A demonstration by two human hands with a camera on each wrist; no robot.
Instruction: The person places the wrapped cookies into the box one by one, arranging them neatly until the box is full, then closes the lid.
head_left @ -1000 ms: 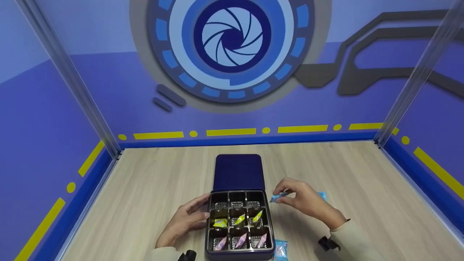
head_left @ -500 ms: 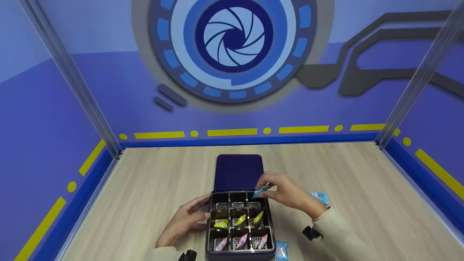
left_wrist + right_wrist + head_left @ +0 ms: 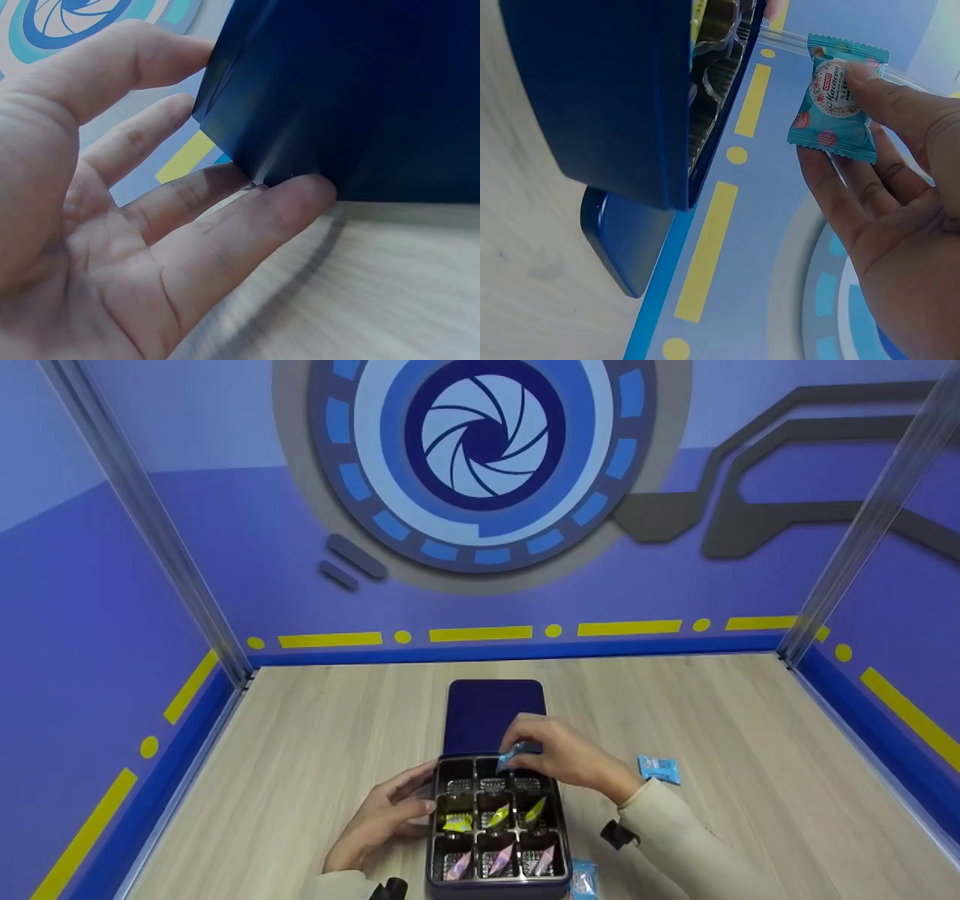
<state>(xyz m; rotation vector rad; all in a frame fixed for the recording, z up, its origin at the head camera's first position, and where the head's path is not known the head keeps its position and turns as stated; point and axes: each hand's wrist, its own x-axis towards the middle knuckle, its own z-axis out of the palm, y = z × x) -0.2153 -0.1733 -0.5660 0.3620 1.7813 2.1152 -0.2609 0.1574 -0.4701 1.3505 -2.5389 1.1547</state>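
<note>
A dark blue tin box (image 3: 495, 889) with a black divided insert stands on the table. Pink-wrapped candies (image 3: 500, 860) lie in its front row, yellow-wrapped candies (image 3: 498, 815) in its middle row. My right hand (image 3: 562, 751) pinches a blue candy packet (image 3: 838, 97), printed "Macaron", between thumb and fingers. It holds the packet above the back middle compartment, apart from the box in the right wrist view. At the box's left side, my left hand (image 3: 381, 815) rests its fingertips (image 3: 304, 202) against the wall, the fingers only slightly bent.
Behind the box lies its dark blue lid (image 3: 495, 716). One blue candy packet (image 3: 659, 769) is on the table to the right, and another blue packet (image 3: 583, 879) sits beside the box's front right corner. Blue printed panels (image 3: 480, 607) enclose the wooden table.
My right hand has carried the blue candy packet leftward, from right of the box to over its back middle compartment. The left hand has stayed at the box's side.
</note>
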